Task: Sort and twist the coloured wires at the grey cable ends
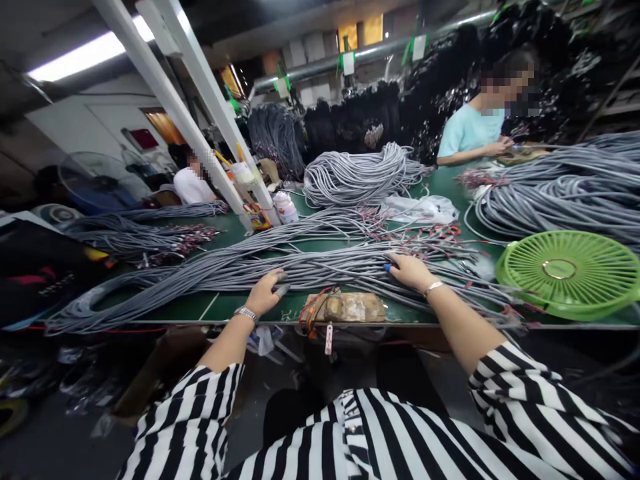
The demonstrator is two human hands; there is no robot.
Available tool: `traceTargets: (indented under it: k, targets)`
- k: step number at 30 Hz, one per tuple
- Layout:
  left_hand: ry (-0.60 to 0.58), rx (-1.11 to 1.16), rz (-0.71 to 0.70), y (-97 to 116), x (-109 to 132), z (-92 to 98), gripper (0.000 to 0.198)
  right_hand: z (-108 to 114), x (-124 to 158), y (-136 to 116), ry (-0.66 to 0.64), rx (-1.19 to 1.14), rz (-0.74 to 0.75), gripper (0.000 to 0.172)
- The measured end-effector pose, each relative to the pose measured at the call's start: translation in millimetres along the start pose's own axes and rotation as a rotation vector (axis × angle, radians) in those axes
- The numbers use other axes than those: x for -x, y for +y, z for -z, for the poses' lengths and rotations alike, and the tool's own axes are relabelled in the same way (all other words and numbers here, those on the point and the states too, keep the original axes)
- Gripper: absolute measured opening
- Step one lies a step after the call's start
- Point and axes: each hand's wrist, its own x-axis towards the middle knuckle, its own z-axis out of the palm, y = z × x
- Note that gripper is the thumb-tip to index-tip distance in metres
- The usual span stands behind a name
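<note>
A long bundle of grey cables (220, 270) lies across the green table, looped at its left end, with stripped red and white wire ends toward the right. My left hand (266, 292) rests at the bundle's near edge, its fingers spread and a grey cover on a fingertip. Over the cables farther right lies my right hand (411, 272), fingers apart, with a blue cover on one fingertip. Neither hand is closed around a cable. Between them, at the table's front edge, sits a worn wooden block (357, 307) with thin red and black wires at its left end.
A green plastic fan (565, 270) stands at the right. Coiled grey cables (360, 175) lie at the back, and more cable bundles (545, 200) are piled at right. White posts (210, 120) rise from the table. A person in a light blue shirt (473, 130) works across the table; another sits at left.
</note>
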Motion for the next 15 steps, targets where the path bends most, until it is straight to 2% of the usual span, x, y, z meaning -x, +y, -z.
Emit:
traceTargets:
  k: [3,6,9,12,15]
  targets:
    - [-0.080,-0.144,-0.089,12.0,17.1,-7.8,0.040,-17.0,10.8,-1.5,0.144,-0.017,-0.048,0.042]
    - [-0.133,-0.311,-0.086,23.2,21.4,-10.3,0.041,-22.7,12.8,-1.1,0.169,-0.020,-0.051,0.038]
    - [-0.196,-0.466,-0.076,32.3,11.6,-6.2,0.041,-21.5,10.4,0.8,0.167,-0.028,-0.035,0.038]
    - [-0.276,-0.524,-0.088,38.9,-4.0,4.0,0.035,-20.0,8.6,2.2,0.170,-0.038,-0.026,0.037]
    - [-0.241,-0.521,-0.059,43.3,-16.0,22.4,0.035,-19.4,8.6,2.7,0.166,-0.039,-0.024,0.039]
